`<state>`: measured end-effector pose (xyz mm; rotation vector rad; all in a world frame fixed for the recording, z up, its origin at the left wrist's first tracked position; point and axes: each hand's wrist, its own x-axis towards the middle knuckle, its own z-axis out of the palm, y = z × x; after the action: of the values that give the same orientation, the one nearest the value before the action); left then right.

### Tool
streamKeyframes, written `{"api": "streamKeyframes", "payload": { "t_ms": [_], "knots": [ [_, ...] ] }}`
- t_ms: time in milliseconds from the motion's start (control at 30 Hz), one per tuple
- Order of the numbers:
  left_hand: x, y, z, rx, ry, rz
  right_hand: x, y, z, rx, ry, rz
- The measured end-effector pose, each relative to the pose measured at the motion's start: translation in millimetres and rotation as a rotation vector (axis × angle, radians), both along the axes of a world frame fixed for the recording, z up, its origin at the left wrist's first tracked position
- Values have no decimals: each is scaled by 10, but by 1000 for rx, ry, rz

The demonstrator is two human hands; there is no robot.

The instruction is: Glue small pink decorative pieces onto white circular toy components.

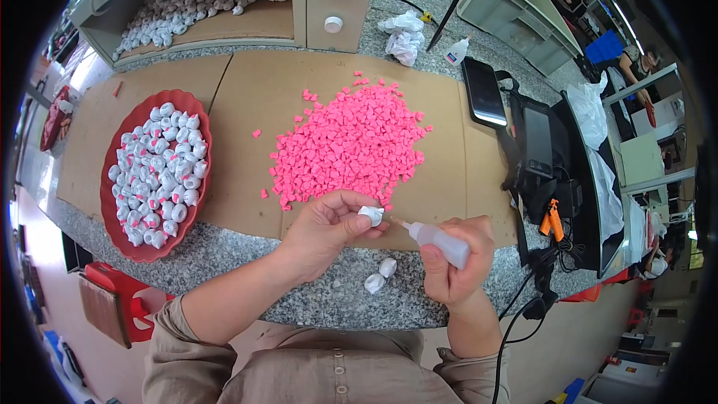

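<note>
While the left hand (325, 224) pinches a white piece (371, 215) near a pink heap (348, 142), the right hand (465, 262) grips a squeeze bottle (443, 245). Seemingly done pieces (179, 213) crowd a red tray (149, 254); the heap and two loose pieces (374, 283) appear left.

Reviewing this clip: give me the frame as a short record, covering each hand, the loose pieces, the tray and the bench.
Left hand: pinches a small white piece
Right hand: grips a squeeze bottle, tip toward that piece
Loose pieces: two more white ones on the bench
Pile: pink bits on cardboard
Tray: red tray at left, white pieces inside, several showing pink
</note>
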<state>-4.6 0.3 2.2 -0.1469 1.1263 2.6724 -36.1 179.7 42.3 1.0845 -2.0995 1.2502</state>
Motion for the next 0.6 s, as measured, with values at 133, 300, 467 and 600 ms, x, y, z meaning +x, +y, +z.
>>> {"api": "streamKeyframes", "payload": {
  "t_ms": [133,300,467,600],
  "knots": [
    [4,-9,-11,13,21,-6,-14,16,-17,-20,-29,1],
    [8,-7,-2,7,24,-12,-31,19,-38,-137,-150,-4],
    [8,-14,-7,-10,7,-20,-47,-10,-53,-204,-198,20],
    [6,-12,-11,-15,15,-31,-45,-10,-66,-218,-228,17]
  ]
}}
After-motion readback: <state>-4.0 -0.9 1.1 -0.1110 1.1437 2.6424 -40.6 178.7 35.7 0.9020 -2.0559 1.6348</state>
